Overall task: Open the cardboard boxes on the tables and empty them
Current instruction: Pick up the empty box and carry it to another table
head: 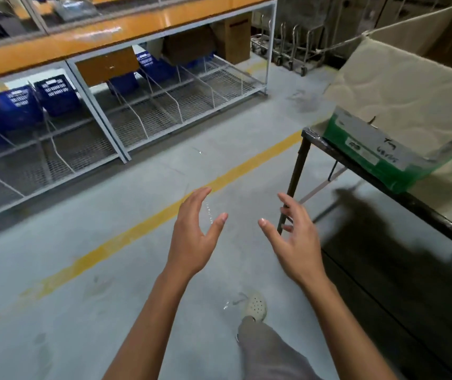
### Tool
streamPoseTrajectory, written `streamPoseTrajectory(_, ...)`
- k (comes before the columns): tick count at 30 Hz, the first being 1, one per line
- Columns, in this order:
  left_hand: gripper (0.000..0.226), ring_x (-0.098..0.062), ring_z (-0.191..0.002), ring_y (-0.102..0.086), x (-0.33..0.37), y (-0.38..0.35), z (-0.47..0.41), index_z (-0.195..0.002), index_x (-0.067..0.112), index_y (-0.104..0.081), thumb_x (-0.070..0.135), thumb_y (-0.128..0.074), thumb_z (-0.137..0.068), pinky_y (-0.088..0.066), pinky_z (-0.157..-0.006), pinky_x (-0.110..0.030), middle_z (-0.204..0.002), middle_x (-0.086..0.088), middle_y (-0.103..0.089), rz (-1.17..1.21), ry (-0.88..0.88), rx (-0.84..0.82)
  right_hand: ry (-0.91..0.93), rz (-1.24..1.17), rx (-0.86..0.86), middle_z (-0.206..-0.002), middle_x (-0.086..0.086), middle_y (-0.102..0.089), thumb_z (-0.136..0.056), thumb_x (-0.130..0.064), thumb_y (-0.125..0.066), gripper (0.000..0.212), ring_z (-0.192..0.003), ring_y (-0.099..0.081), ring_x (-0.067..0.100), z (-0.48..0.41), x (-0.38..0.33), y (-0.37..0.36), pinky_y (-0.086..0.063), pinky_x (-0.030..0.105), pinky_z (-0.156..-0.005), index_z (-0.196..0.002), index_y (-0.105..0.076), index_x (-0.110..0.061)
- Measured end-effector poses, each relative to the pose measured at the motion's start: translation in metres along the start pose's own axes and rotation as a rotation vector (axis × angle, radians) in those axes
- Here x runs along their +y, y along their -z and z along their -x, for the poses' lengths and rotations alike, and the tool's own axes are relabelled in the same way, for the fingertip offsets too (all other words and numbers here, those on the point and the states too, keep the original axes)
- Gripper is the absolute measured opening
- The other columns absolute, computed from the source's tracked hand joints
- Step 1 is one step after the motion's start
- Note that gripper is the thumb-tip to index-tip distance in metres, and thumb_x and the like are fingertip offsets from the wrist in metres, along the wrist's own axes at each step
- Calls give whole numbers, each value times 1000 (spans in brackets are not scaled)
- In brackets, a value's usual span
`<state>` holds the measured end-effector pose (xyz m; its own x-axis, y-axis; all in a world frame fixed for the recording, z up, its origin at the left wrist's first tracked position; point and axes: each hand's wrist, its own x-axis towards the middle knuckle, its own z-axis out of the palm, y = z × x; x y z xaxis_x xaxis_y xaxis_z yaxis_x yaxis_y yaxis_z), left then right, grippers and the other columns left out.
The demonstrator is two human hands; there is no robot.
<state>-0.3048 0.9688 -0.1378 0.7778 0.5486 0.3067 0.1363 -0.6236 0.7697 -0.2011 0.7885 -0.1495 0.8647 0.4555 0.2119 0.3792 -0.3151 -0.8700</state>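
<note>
A cardboard box [400,89] with green edges and a grey handwritten label stands on a dark-framed table [383,185] at the right. Its top looks shut, and a tall flap of another box [416,26] rises behind it. My left hand [194,237] and my right hand [293,239] are both held out over the floor, fingers spread, palms facing each other, holding nothing. Both hands are left of the table and below the box, touching neither.
A metal rack with an orange beam [88,37] runs along the left, holding blue crates [55,94] and brown boxes [107,65] over wire shelves. A yellow line [164,212] crosses the grey floor. Trolleys [290,48] stand at the back. My foot [255,308] is below the hands.
</note>
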Motion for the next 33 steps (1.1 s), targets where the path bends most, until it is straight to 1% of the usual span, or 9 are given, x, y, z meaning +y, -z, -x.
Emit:
streamPoseTrajectory(3, 56, -8, -136, -44, -27, -7, -55, -141, 18, -51, 42, -61, -91, -31, -112, -17, -142, 12, -49, 0, -3, 9, 22, -11, -5, -133, -13, -48, -89, -47, -67, 62, -118, -52, 5, -62, 10, -28, -48, 24, -91, -144, -47, -25)
streamPoseTrajectory(7, 57, -6, -137, -44, -58, -20, -138, -141, 23, -50, 48, -59, -90, -37, -113, -33, -144, 10, -51, 45, 46, 23, 43, -25, -20, -132, -13, -49, -85, -51, -64, 66, -120, -53, 7, -152, 23, -59, -51, 30, -92, -143, -48, -24)
streamPoseTrajectory(10, 57, -4, -136, -44, -70, -28, -203, -141, 21, -51, 45, -60, -91, -38, -113, -33, -143, 9, -52, 43, 47, 10, 62, -13, -26, -137, -8, -51, -85, -57, -61, 68, -126, -52, 12, -219, 29, -75, -51, 42, -100, -143, -48, -24)
streamPoseTrajectory(13, 54, -5, -136, -44, -79, -37, -271, -141, 20, -51, 38, -62, -92, -37, -113, -30, -142, 9, -52, 34, 39, 14, 67, 6, -24, -139, -6, -50, -86, -59, -59, 68, -128, -52, 16, -285, 36, -85, -50, 48, -100, -143, -48, -23)
streamPoseTrajectory(20, 53, -8, -137, -43, -117, -72, -405, -141, 18, -51, 37, -62, -93, -28, -110, -11, -143, 7, -51, 11, 4, -62, 17, 101, -7, -141, -5, -49, -86, -61, -56, 70, -128, -50, 18, -412, 68, -109, -50, 49, -98, -144, -47, -24)
streamPoseTrajectory(24, 53, -9, -137, -43, -155, -100, -497, -141, 17, -52, 37, -62, -93, -25, -109, -7, -143, 5, -52, 24, -24, -117, -29, 138, 50, -142, -5, -48, -85, -61, -55, 71, -129, -50, 17, -495, 91, -135, -50, 49, -99, -145, -46, -25)
streamPoseTrajectory(28, 53, -11, -137, -43, -194, -128, -600, -141, 16, -52, 39, -60, -93, -28, -110, -12, -142, 4, -52, 25, -100, -203, -90, 188, 127, -145, -3, -47, -85, -63, -54, 71, -131, -48, 19, -582, 110, -159, -49, 49, -100, -145, -45, -26)
streamPoseTrajectory(30, 54, -10, -137, -41, -204, -140, -647, -140, 16, -52, 39, -60, -93, -24, -110, -7, -143, 2, -51, 19, -131, -253, -118, 221, 172, -145, -2, -47, -85, -62, -53, 70, -131, -48, 20, -618, 113, -166, -49, 48, -101, -144, -47, -24)
streamPoseTrajectory(33, 52, -13, -139, -39, -211, -159, -713, -140, 15, -53, 37, -60, -93, -18, -110, -5, -144, -1, -51, -14, -222, -316, -134, 314, 236, -147, 3, -48, -87, -61, -49, 70, -137, -44, 22, -668, 115, -166, -41, 39, -111, -144, -49, -20)
